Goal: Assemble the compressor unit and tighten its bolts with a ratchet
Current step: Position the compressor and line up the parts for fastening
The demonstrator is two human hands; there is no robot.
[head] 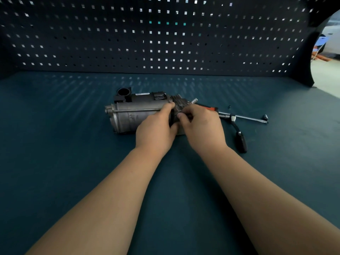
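A grey metal compressor unit lies on its side on the dark teal bench, with a black housing along its far side and a finned head at its right end. My left hand grips the unit's right end, fingers curled over the top. My right hand pinches a small part against the finned head; the part itself is mostly hidden by my fingers. A ratchet with a black handle lies on the bench to the right of my right hand.
A red-handled tool lies behind my right hand. A long metal extension bar stretches to the right, with a small dark piece beyond it. A perforated dark back panel bounds the bench at the rear.
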